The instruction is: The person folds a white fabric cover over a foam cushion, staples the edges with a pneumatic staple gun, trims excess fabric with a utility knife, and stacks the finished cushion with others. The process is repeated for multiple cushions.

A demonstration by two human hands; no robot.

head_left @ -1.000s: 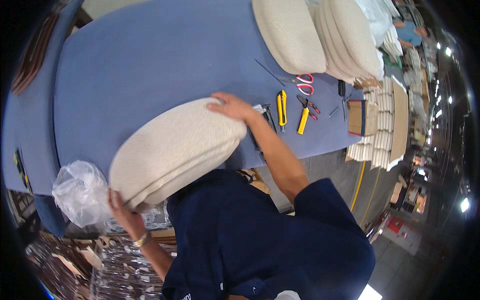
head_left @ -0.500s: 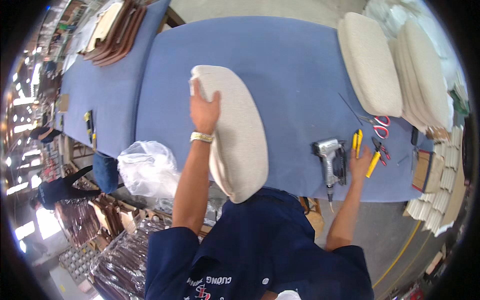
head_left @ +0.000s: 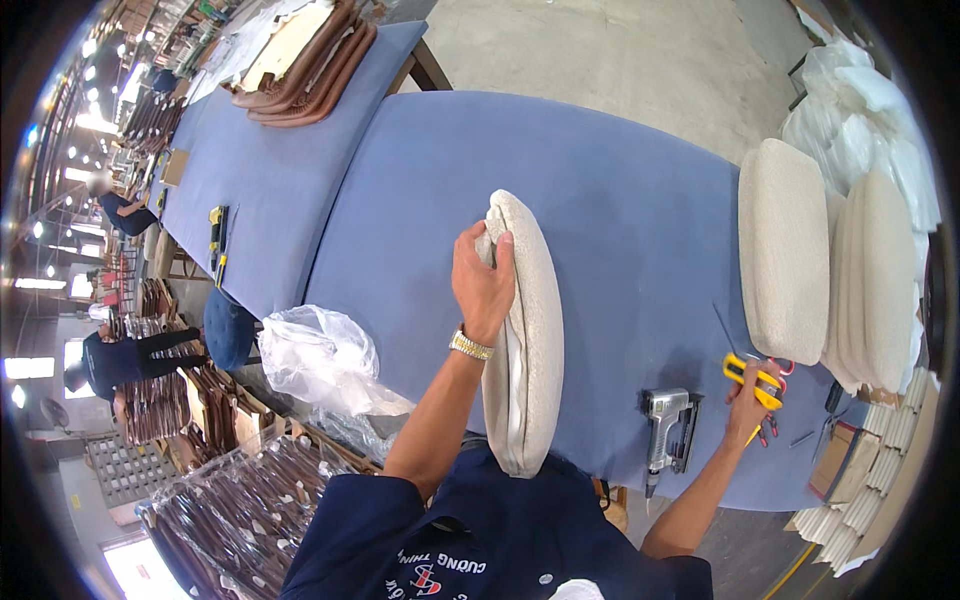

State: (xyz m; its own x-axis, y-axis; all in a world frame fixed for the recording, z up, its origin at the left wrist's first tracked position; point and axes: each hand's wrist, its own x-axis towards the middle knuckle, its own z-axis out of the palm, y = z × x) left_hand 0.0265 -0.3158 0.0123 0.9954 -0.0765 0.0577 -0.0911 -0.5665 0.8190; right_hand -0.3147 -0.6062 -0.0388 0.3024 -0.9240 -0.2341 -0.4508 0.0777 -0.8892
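My left hand (head_left: 482,285), wearing a wristwatch, grips a beige fabric-covered cushion (head_left: 540,330) by its far end. The cushion stands on its edge, its near end against my shirt, and a white layer shows along its open side. At the right of the table, my right hand (head_left: 748,402) is closed on a yellow-handled tool (head_left: 737,366) whose exact kind I cannot make out. Red-handled scissors (head_left: 787,367) and a red-handled cutter (head_left: 768,430), partly hidden, lie beside that hand. Left of it rests a silver staple gun (head_left: 668,432).
Beige cushions (head_left: 785,250) are stacked at the far right by clear plastic bags (head_left: 860,120). A plastic bag (head_left: 318,350) lies at the blue table's (head_left: 430,170) near left edge. Brown padded pieces (head_left: 315,80) are piled far left. Two people stand in the left background.
My left hand has tipped the cushion up onto its edge, turning its open side into view. My right hand has closed on the yellow-handled tool and lifted it. The view has shifted.
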